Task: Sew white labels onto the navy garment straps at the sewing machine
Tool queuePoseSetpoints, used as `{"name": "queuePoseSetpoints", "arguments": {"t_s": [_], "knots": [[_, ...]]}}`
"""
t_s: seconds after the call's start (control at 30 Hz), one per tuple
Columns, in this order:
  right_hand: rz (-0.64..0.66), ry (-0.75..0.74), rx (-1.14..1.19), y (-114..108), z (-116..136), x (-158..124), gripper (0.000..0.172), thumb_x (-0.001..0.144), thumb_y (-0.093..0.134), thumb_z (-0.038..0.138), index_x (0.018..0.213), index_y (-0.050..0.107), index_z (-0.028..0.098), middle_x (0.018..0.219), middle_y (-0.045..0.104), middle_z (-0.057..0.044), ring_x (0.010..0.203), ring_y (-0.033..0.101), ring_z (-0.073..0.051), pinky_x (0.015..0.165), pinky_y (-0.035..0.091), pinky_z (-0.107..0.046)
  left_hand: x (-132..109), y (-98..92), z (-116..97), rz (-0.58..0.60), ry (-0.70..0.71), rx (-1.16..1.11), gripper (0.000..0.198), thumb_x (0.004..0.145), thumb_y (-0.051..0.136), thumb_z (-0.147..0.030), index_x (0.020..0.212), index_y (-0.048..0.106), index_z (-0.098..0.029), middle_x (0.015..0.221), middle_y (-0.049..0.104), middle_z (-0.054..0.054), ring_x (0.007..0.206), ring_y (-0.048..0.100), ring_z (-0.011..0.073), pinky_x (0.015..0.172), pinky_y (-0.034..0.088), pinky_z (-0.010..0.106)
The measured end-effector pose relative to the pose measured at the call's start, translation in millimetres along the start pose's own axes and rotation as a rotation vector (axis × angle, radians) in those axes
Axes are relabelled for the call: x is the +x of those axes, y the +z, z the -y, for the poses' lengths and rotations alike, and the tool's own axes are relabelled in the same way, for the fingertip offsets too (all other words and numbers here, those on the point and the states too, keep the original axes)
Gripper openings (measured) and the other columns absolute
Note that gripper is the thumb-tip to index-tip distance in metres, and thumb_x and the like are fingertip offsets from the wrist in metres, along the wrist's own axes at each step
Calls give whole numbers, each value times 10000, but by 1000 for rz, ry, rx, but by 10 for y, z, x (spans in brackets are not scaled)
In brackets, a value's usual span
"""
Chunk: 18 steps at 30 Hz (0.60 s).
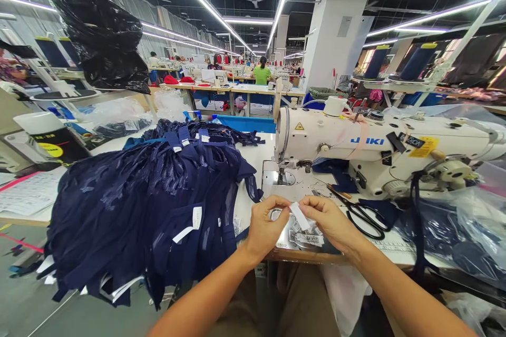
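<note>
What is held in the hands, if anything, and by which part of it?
A white label, pinched near its upper end by the left hand and right hand.

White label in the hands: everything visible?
Small rectangular white label, apparently fabric, with no legible print on its visible face. The fingers of both the left hand and right hand pinch its upper end. It slants down rightward above printed white labels on a shiny metal plate; whether it touches them is unclear.
</note>
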State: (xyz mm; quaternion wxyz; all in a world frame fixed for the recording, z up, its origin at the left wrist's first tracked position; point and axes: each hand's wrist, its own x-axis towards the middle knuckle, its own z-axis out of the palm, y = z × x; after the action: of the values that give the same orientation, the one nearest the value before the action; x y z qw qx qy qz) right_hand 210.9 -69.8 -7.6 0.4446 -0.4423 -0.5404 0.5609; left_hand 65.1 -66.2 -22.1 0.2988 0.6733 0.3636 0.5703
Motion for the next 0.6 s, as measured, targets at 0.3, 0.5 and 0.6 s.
{"name": "queuePoseSetpoints", "arguments": {"t_s": [0.3,0.5,0.6], "knots": [[34,-4,5,23,-17,-28,268,659,639,412,618,546,164,535,434,56,513,364,-73,499,277,-217,1,-73,5,2,440,206,162,695,479,-27,722,563,-163,650,630,-15,616,593,92,820,491,303],[88,-28,15,130,7,-93,317,762,514,457,628,509,170,559,530,28,460,422,-79,481,318,-227,-13,-73,24,36,476,349,183,731,435,-52,705,559,-184,662,623,-1,631,583,105,866,462,344],[72,-68,-19,158,9,-95,285,763,534,410,617,515,167,567,532,34,444,395,-62,494,314,-226,-6,-67,46,107,404,377,217,743,418,-69,687,581,-201,693,636,10,661,585,115,896,434,355]]}}
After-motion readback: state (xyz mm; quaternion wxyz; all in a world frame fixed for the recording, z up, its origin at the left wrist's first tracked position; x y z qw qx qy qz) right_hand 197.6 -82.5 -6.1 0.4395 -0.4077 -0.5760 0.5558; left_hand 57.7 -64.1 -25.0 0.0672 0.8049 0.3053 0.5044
